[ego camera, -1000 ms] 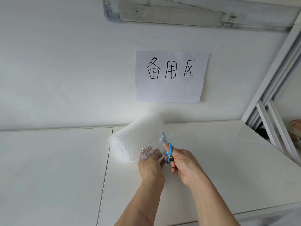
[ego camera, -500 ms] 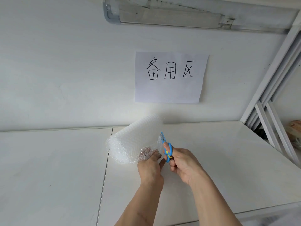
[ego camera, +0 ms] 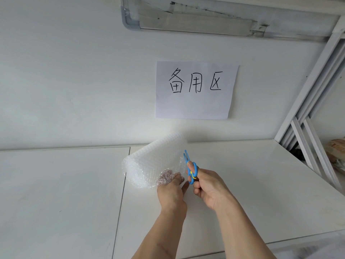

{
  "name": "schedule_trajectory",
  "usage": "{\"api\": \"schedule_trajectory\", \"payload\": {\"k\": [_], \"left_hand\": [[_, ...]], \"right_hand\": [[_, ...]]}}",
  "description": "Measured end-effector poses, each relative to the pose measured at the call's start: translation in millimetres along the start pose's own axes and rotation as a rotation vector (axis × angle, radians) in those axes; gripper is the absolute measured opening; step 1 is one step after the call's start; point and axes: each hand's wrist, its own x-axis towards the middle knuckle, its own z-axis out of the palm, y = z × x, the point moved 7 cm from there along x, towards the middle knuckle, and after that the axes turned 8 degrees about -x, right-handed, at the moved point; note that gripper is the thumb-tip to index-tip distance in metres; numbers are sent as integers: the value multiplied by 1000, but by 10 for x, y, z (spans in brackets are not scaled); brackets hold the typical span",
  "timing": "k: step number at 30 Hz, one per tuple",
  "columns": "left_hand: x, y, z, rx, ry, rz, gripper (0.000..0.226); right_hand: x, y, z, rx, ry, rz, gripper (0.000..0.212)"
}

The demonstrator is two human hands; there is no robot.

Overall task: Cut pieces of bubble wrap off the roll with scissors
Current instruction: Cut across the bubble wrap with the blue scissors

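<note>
White table (ego camera: 242,184), plain and smooth, run right up against the wall. Split by a thin seam (ego camera: 122,193) from back edge to front, so really two tops butted together, left one a shade greyer. A few faint scuffs on the left half. Only one thing sat directly on it: a roll of clear bubble wrap (ego camera: 155,161), lying on its side across the seam, near the back, loose end toward the front.

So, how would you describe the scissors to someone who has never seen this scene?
Find the paper sign on the wall, then look down to the bubble wrap roll on the table. At its right edge, the right hand holds small scissors, the only bright blue thing there.
</note>
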Motion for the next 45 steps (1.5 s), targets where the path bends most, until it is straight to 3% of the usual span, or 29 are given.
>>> {"api": "schedule_trajectory", "payload": {"k": [18, 26, 39, 45], "left_hand": [[-97, 123, -166, -24, 49, 28, 8], [-105, 248, -279, -26, 64, 86, 24], [-170, 266, -286, -25, 67, 46, 5], [-170, 294, -308, -30, 70, 63, 5]], "right_hand": [[-16, 75, 39, 9, -22, 11, 38], [-39, 165, 104, -10, -9, 5, 36], [-36, 188, 177, -174, -122, 11, 47], [2, 164, 188, -174, -89, -26, 37]]}}
